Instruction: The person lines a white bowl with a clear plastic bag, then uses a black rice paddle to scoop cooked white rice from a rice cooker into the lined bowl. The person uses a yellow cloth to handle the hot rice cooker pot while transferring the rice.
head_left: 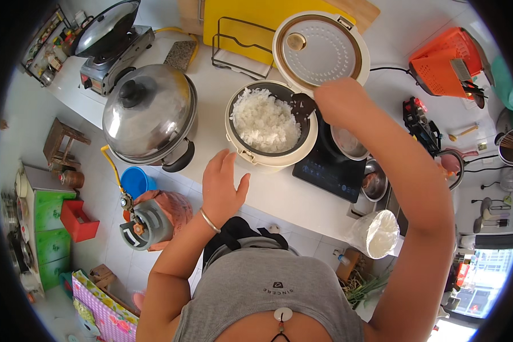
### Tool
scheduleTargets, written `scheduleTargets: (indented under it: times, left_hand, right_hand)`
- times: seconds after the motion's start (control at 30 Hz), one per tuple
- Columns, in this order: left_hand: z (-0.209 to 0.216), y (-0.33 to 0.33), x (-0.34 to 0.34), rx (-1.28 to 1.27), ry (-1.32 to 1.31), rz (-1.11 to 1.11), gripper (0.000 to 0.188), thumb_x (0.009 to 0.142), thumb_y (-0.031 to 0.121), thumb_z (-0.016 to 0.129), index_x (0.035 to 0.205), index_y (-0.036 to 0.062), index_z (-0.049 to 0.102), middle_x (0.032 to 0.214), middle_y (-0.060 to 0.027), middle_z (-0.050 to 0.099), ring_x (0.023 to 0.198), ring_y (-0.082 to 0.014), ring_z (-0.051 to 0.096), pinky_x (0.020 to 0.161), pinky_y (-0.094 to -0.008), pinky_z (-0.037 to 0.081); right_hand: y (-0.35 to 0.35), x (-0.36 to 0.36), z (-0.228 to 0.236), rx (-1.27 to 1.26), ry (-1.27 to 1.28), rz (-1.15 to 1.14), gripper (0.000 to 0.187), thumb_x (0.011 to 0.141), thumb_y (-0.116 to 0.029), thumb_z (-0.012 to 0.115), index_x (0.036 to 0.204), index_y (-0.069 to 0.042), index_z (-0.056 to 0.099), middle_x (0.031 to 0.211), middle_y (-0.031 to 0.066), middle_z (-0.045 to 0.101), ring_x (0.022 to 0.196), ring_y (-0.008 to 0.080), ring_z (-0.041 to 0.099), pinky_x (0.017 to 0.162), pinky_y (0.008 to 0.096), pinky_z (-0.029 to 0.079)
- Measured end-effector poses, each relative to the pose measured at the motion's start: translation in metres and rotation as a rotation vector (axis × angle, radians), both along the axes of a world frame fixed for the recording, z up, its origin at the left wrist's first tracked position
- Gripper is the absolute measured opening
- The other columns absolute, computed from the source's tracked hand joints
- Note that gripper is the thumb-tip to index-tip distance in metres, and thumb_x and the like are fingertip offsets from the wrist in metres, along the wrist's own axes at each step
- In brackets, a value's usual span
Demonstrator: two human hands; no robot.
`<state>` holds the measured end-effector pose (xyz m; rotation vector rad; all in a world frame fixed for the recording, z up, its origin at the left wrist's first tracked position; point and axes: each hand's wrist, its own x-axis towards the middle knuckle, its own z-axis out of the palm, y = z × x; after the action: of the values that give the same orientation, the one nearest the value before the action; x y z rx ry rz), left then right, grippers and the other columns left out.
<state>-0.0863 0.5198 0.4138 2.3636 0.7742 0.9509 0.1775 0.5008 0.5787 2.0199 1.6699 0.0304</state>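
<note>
A white rice cooker (308, 145) stands on the counter with its lid (319, 51) raised. White cooked rice (265, 119) is heaped in its dark inner pot. My right hand (341, 104) is closed, its grip hidden from above. From it a dark rice paddle (303, 106) reaches into the right side of the pot, with rice grains stuck on it. In front of the cooker, my left hand (225, 185) holds nothing, thumb and fingers apart, close to the cooker's front rim.
Left of the cooker stands a large lidded steel pot (148, 114). On the right are a black induction cooktop (330, 171) and a metal bowl (373, 179). A wire rack (242, 48) and a yellow board (233, 17) stand behind. Below the counter is a gas cylinder (145, 231).
</note>
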Motion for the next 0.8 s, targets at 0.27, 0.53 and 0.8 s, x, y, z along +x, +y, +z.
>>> scheduleTargets:
  times: [0.27, 0.53, 0.8]
  left_hand:
    - [-0.019, 0.026, 0.019, 0.164, -0.022, -0.111, 0.033, 0.069, 0.012, 0.072, 0.098, -0.0003, 0.062, 0.099, -0.0129, 0.055, 0.099, -0.0329, 0.055, 0.087, -0.0458, 0.046]
    - [-0.026, 0.032, 0.021, 0.198, -0.058, -0.113, 0.034, 0.068, 0.013, 0.074, 0.099, 0.0030, 0.065, 0.095, -0.0103, 0.059, 0.094, -0.0328, 0.059, 0.086, -0.0456, 0.049]
    - [-0.024, 0.035, 0.024, 0.169, -0.077, -0.088, 0.032, 0.063, 0.014, 0.077, 0.092, 0.0026, 0.067, 0.102, -0.0114, 0.063, 0.091, -0.0321, 0.060, 0.082, -0.0407, 0.051]
  right_hand:
    - [0.075, -0.028, -0.041, -0.357, -0.155, 0.053, 0.022, 0.069, -0.010, 0.069, 0.090, -0.010, 0.074, 0.089, 0.0054, 0.071, 0.085, 0.0256, 0.068, 0.064, 0.0361, 0.053]
    - [0.076, -0.007, -0.051, -0.585, -0.089, 0.047, 0.023, 0.068, -0.005, 0.061, 0.088, -0.007, 0.073, 0.088, 0.0116, 0.070, 0.079, 0.0295, 0.067, 0.061, 0.0408, 0.052]
    - [0.043, 0.026, -0.083, -0.427, 0.190, -0.054, 0.021, 0.069, -0.004, 0.058, 0.085, -0.003, 0.071, 0.085, 0.0152, 0.068, 0.082, 0.0337, 0.066, 0.067, 0.0424, 0.053]
